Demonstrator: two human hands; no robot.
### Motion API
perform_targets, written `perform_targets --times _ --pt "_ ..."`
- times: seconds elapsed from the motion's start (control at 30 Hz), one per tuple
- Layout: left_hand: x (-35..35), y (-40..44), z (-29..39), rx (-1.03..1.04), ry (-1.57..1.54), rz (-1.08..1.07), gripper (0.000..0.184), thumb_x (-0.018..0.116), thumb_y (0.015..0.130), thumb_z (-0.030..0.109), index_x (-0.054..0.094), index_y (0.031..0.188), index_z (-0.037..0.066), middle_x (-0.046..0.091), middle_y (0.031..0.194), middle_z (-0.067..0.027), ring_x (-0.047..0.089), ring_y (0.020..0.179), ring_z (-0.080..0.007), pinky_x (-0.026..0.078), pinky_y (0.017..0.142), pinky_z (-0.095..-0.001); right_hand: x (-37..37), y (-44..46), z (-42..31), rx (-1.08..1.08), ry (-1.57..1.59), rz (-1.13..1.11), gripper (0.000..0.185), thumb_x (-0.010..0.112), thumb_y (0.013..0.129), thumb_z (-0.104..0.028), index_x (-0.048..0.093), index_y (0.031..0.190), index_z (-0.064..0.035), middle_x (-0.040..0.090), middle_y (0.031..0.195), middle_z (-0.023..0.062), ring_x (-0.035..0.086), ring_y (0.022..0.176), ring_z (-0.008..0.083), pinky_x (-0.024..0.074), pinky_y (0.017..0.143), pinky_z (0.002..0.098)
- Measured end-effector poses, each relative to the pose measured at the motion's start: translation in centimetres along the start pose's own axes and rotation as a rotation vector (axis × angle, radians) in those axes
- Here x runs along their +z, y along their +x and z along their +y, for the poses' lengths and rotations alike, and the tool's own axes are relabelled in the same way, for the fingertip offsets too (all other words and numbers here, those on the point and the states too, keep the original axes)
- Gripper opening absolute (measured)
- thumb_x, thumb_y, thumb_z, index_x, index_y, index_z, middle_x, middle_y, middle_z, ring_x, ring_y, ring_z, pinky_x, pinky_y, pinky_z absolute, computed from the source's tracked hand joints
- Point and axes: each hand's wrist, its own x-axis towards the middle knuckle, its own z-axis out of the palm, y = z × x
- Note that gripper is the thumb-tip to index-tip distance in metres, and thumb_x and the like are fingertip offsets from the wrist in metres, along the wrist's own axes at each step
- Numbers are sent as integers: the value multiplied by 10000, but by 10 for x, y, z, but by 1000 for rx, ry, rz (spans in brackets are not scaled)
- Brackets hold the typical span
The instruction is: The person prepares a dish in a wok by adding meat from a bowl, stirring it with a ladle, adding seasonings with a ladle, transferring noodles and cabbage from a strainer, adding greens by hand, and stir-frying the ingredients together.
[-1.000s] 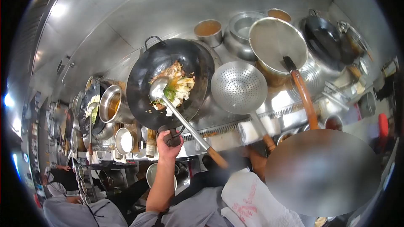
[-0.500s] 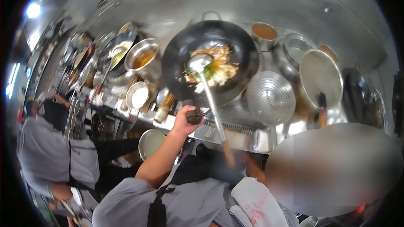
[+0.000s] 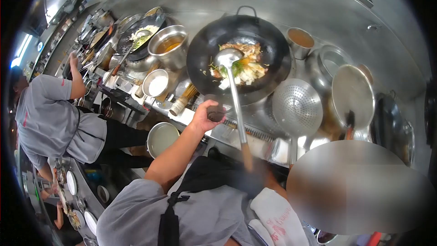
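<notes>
My left hand (image 3: 207, 116) is wrapped around the dark handle (image 3: 215, 110) of a large black wok (image 3: 200, 75). Stir-fried food (image 3: 248, 70), with white, green and browned pieces, lies in the wok. A long steel ladle (image 3: 237, 105) with a wooden grip slants across it, its bowl facing up over the food. The grip's lower end runs to my right hand (image 3: 257, 177), whose fingers are lost in a blurred patch at the front of my apron.
A perforated strainer (image 3: 298, 107) and a mesh sieve (image 3: 353, 95) stand right of the wok. Pots of orange liquid (image 3: 300, 38) and amber liquid (image 3: 168, 41) flank it. A bamboo brush (image 3: 184, 98) and a white-filled bowl (image 3: 155, 83) lie left. A co-worker (image 3: 59, 114) stands further left.
My view has shifted, so the wok and pots sit slightly further right in the picture. The co-worker at left has straightened, with a raised arm. My left hand stays at the wok handle.
</notes>
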Motion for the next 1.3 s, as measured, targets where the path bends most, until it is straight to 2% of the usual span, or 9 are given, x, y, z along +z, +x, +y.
perform_targets --times 0.2,0.27,0.3,0.37,0.63,0.73,0.9,1.13,1.3 --pt "2 -1 -4 16 -2 -23 238 629 722 174 571 910 39 620 899 -158 583 858 -288 488 752 -433 -10 24 20 -73 -132 103 253 551 872 -308 582 976 -80 624 790 91 600 579 182 455 434 320" --pt "2 0 -6 45 -21 -27 222 623 728 180 565 893 43 613 887 -157 580 817 -290 491 729 -427 -50 114 82 145 131 -678 243 552 872 -275 586 980 -59 636 803 100 607 592 190 461 440 330" --pt "4 -1 -6 25 -28 -46 222 623 728 180 565 893 43 613 887 -157 580 817 -290 491 729 -427 -48 69 77 138 138 -651 243 552 872 -275 586 980 -59 636 803 100 607 592 190 461 440 330" --pt "6 3 0 -2 -32 -50 217 630 727 169 542 903 79 607 878 -139 596 798 -284 507 719 -447 -35 -14 53 -266 -476 -130 250 564 873 -252 579 1005 -39 643 800 100 611 605 186 482 472 335" --pt "19 48 29 -9 1 -88 164 600 749 161 530 879 91 568 813 -111 587 719 -244 527 637 -427 70 -402 -192 -1103 -283 537 214 557 903 -167 603 1043 -12 620 830 14 552 766 96 471 660 259" --pt "24 62 36 -52 14 -112 141 582 760 170 532 861 84 564 791 -113 584 697 -234 532 602 -394 118 -390 -256 -1451 -982 657 445 596 836 -121 477 1255 -27 600 1050 199 608 915 334 474 825 385" --pt "23 64 34 -20 -9 -117 122 574 758 170 532 825 78 559 712 -97 572 602 -222 516 510 -362 142 -268 -249 -1062 -878 491 647 577 823 -105 290 1402 -72 528 1200 273 541 1062 422 443 881 442" --pt "11 80 25 -36 28 -164 155 592 761 191 540 877 101 577 772 -89 581 675 -213 520 578 -383 134 -449 -260 -609 -984 536 644 534 876 -127 227 1437 -195 616 993 280 599 917 450 469 815 469" --pt "17 74 32 -43 47 -136 159 595 760 194 537 875 101 578 788 -94 583 694 -217 521 582 -386 100 -462 -315 -817 -1364 458 581 521 877 -142 291 1406 -206 612 978 226 622 836 369 469 771 450"
